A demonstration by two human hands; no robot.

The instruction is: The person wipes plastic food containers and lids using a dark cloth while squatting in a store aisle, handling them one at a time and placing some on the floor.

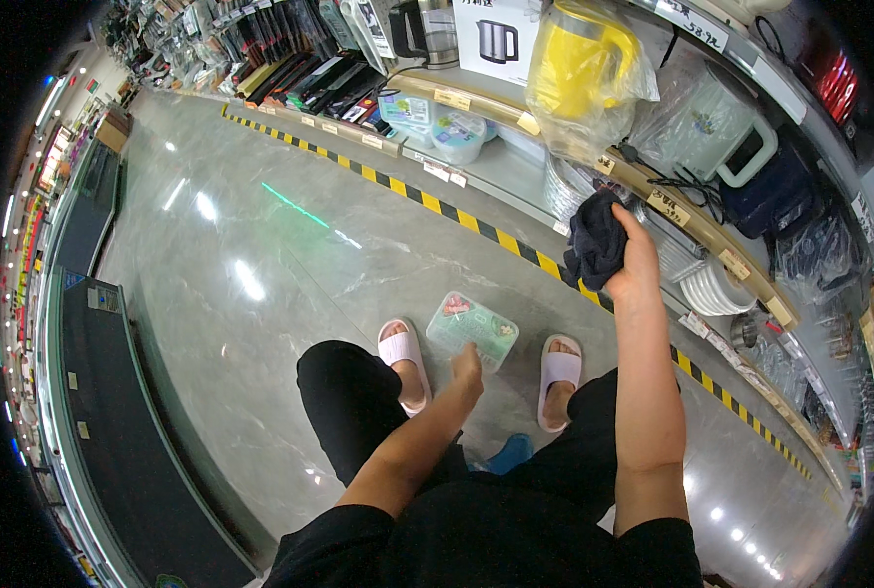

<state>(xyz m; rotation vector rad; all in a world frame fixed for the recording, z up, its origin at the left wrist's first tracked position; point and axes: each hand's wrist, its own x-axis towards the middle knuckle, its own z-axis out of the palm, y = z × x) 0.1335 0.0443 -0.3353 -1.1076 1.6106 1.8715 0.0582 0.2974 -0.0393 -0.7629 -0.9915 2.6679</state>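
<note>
My right hand (635,253) is raised beside the shelving and grips a bunched dark cloth (595,239). Between my feet is a rectangular clear plastic food container (481,327) with a pale green printed lid. At its near edge is my left hand (468,371); its fingers are partly hidden, and whether they grip the container or only overlap it in view I cannot tell. Just beyond the cloth, on the low shelf, are stacked clear-wrapped dishes (565,187).
Shelving on the right holds a bagged yellow kettle (573,66), a pale green kettle (723,132), a boxed kettle (497,40) and white bowls (716,287). Black-yellow tape (444,209) runs along its foot. A dark refrigerated case (106,411) stands left. Something blue (509,454) shows between my legs.
</note>
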